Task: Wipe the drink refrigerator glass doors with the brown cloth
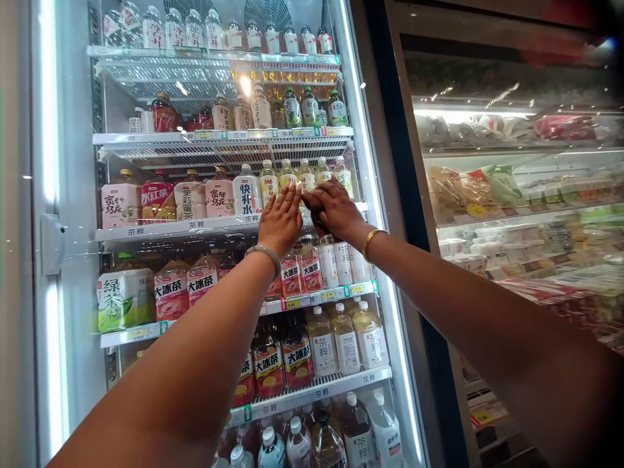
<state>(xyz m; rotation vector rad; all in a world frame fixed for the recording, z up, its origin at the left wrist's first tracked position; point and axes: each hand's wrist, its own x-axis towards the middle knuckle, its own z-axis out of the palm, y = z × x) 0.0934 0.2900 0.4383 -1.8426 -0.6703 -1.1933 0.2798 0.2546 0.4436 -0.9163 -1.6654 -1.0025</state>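
My left hand (281,222) reaches up to the middle shelf of a lit drinks fridge. Its fingers are stretched out in front of a yellow-labelled bottle (268,179). Beside it, my right hand (335,209) has loosely bent fingers, apart from one another, in front of pale yellow bottles (324,170) at the shelf's right end. No bottle shows in either grip; whether the fingertips touch the bottles is hard to see. A grey bangle (266,255) circles my left wrist and a gold bracelet (373,244) my right.
White-and-blue bottles (247,189) and large pink-labelled bottles (219,193) share the middle shelf (146,229). Red-labelled drinks (171,290) stand on the shelf below. The fridge's lit right edge (385,214) runs close by my right forearm. Another chilled case (517,214) holds packaged food.
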